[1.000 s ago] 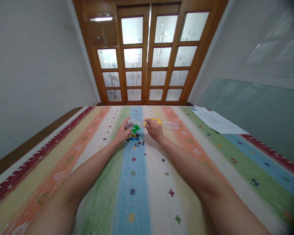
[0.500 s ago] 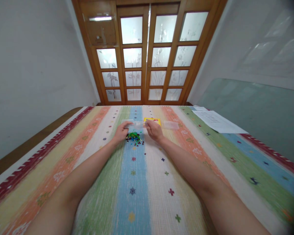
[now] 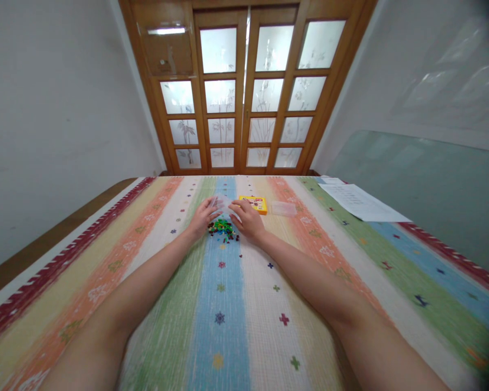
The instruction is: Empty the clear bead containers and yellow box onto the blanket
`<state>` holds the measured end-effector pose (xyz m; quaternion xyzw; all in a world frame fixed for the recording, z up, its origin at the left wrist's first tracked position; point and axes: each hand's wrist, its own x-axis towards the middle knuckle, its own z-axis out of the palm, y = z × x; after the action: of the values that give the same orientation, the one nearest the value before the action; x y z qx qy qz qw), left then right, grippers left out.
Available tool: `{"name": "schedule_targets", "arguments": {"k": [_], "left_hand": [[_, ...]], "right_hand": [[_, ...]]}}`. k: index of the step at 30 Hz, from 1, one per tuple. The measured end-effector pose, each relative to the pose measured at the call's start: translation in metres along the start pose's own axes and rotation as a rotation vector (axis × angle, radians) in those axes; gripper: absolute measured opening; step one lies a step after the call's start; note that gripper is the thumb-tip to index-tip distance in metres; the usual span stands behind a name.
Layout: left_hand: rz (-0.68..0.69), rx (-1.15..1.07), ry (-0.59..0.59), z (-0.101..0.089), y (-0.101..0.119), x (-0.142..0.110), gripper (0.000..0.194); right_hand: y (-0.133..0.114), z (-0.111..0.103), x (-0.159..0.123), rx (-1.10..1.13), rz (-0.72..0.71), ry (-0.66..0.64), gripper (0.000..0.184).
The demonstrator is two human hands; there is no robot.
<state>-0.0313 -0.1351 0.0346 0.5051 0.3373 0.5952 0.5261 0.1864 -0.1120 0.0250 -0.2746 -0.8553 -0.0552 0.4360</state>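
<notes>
Near the far end of the table, a see-through plastic box [image 3: 220, 203] is held between my two hands, tilted up off the cloth. My left hand [image 3: 202, 218] grips its left side, fingers curled round the edge. On the other side my right hand [image 3: 248, 219] has its fingers bent against the box; their tips are hard to make out. Just below the box lies a heap of tiny building bricks [image 3: 223, 229], mostly green with blue, yellow and dark red ones. A yellow printed box [image 3: 259, 205] lies behind my right hand, partly covered by it.
Right of the yellow box sits another clear plastic container [image 3: 284, 208]. Printed paper sheets [image 3: 361, 202] lie at the table's right side. A striped cloth [image 3: 224, 336] covers the table. Wooden glazed doors [image 3: 244, 125] stand beyond it.
My right hand has moved left, closer to my left hand, uncovering more of the yellow box. The clear plastic between my hands has come together and tilted up.
</notes>
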Motion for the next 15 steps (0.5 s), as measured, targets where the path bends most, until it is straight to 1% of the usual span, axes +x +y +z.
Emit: {"name": "schedule_targets", "arguments": {"k": [4,7,9,12,13,15], "left_hand": [[-0.043,-0.077,0.000,0.004,0.007,-0.004,0.052],[-0.066,-0.110,-0.018,0.004,0.004,-0.004,0.055],[-0.070,-0.062,0.000,0.004,0.000,-0.003,0.062],[-0.048,0.093,0.082,-0.001,-0.003,0.002,0.076],[-0.029,0.139,0.110,-0.004,-0.001,0.005,0.078],[0.037,0.208,0.170,-0.017,0.005,0.012,0.079]], "right_hand": [[-0.003,0.002,0.001,-0.019,-0.007,-0.032,0.035],[-0.003,0.003,0.000,-0.011,-0.007,-0.062,0.040],[-0.003,0.004,0.000,0.001,-0.023,-0.092,0.043],[-0.003,0.003,0.003,0.023,-0.078,-0.159,0.045],[-0.001,0.001,0.005,0.027,-0.084,-0.172,0.043],[0.011,-0.006,0.009,0.020,-0.039,-0.171,0.037]]}}
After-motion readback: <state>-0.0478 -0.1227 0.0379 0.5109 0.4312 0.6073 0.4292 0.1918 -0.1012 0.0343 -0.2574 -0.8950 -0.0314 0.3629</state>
